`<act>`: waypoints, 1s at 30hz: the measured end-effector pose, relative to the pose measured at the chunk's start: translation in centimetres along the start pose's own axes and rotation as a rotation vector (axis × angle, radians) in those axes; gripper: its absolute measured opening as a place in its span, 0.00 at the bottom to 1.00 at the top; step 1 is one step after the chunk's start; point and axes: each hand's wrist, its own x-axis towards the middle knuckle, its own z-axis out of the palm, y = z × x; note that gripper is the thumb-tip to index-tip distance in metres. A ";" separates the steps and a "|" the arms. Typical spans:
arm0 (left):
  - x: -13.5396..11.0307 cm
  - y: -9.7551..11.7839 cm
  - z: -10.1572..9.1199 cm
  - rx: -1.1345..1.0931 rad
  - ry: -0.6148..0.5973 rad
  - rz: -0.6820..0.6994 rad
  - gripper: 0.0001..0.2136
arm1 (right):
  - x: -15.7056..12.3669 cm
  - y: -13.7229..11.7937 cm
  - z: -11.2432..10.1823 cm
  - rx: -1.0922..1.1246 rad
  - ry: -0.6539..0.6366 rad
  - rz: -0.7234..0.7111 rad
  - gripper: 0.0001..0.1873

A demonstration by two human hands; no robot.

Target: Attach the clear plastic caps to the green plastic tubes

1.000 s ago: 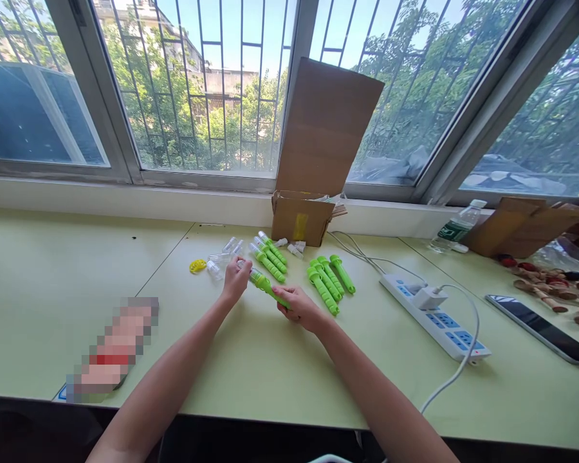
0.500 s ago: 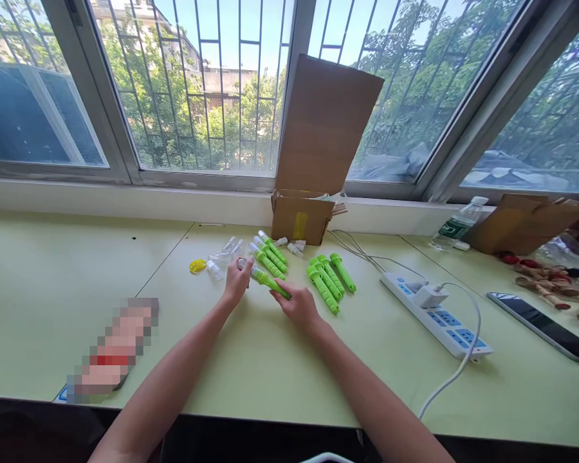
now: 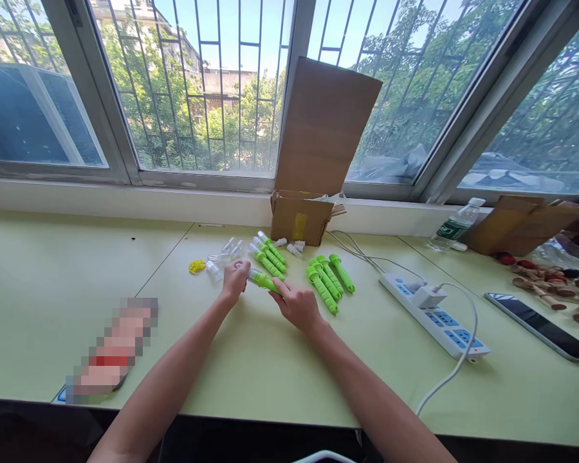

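Between my two hands is a green plastic tube (image 3: 264, 280) with a clear cap at its left end. My left hand (image 3: 235, 281) is closed around the clear end. The fingers of my right hand (image 3: 298, 306) grip the green end, hiding its tip. Just beyond lie several green tubes with clear caps (image 3: 269, 252). To the right of my right hand are several green tubes without clear caps (image 3: 327, 280). Loose clear caps (image 3: 217, 263) are scattered past my left hand, beside a small yellow piece (image 3: 197, 266).
An upright-flapped cardboard box (image 3: 296, 218) stands against the window wall, small white pieces (image 3: 296, 247) before it. On the right are a power strip (image 3: 437, 315) with cables, a phone (image 3: 543, 326), a water bottle (image 3: 456, 225) and wooden pieces (image 3: 545, 292). A pixelated object (image 3: 118, 350) lies left.
My right hand now covers the green end's tip, which showed before. My left fingers have curled further around the clear end. The things lying on the table have stayed put.
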 end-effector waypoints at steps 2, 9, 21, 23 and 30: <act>0.1 0.1 -0.1 0.019 0.025 0.029 0.08 | 0.0 -0.5 0.0 0.019 -0.022 0.017 0.26; 0.3 0.4 -0.3 0.034 0.032 0.108 0.09 | -0.1 -1.4 -0.6 0.198 -0.050 0.044 0.19; -0.1 0.7 -0.6 0.010 -0.062 0.126 0.08 | 0.4 -0.4 -1.0 1.153 -0.363 0.149 0.23; -0.2 0.8 -0.6 -0.007 -0.080 0.115 0.08 | 0.3 -0.1 -1.3 1.277 -0.495 0.207 0.24; -0.5 0.7 -0.2 -0.042 -0.086 0.132 0.08 | 0.3 0.1 -1.5 1.195 -0.474 0.240 0.26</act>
